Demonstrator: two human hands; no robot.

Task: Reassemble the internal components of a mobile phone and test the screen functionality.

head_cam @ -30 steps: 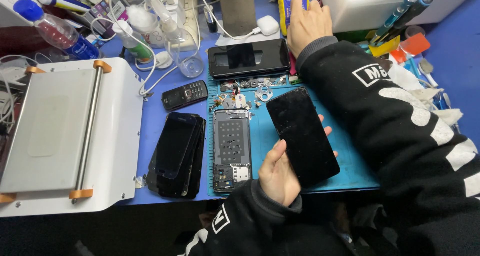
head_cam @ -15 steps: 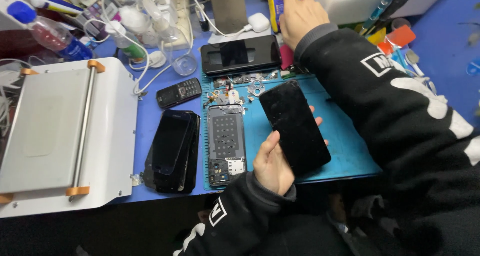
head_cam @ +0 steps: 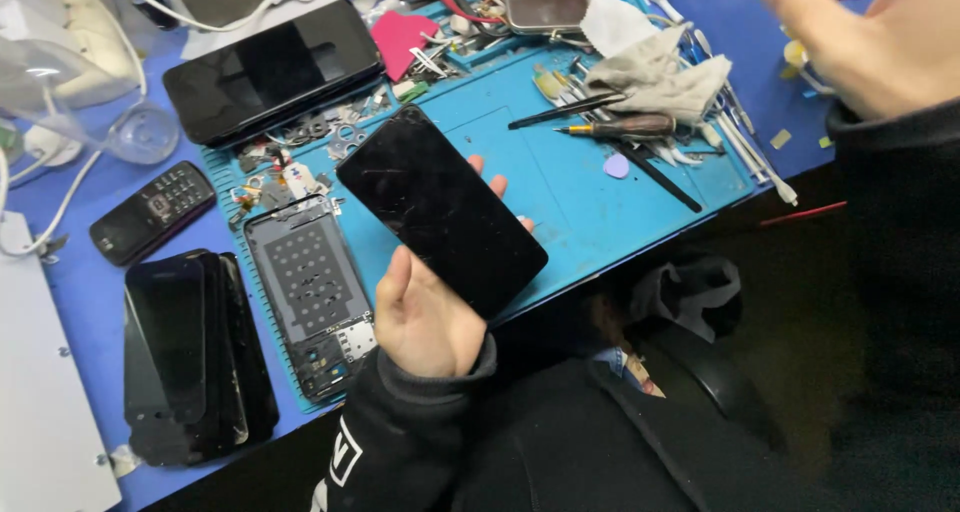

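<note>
My left hand (head_cam: 425, 312) holds a black phone screen panel (head_cam: 440, 207) flat over the blue work mat (head_cam: 560, 187), thumb on its near left edge and fingertips showing past its right edge. My right hand (head_cam: 860, 32) is raised at the top right, blurred, close to the camera, fingers loosely bent with nothing seen in it. An opened phone frame (head_cam: 308, 292) with exposed insides lies on the mat just left of the held panel.
A stack of black screen panels (head_cam: 185, 357) lies at the left. A small keypad phone (head_cam: 150, 212) and a large black phone (head_cam: 270, 72) lie farther back. Screwdriver (head_cam: 620, 127), tweezers, grey cloth (head_cam: 655, 72), a pink pick (head_cam: 400, 37) and loose screws crowd the mat's far side. A white machine (head_cam: 40, 412) is at far left.
My right hand has pulled back from the far side of the table toward the camera at the top right. The view has shifted closer and rightward. My left hand keeps the panel.
</note>
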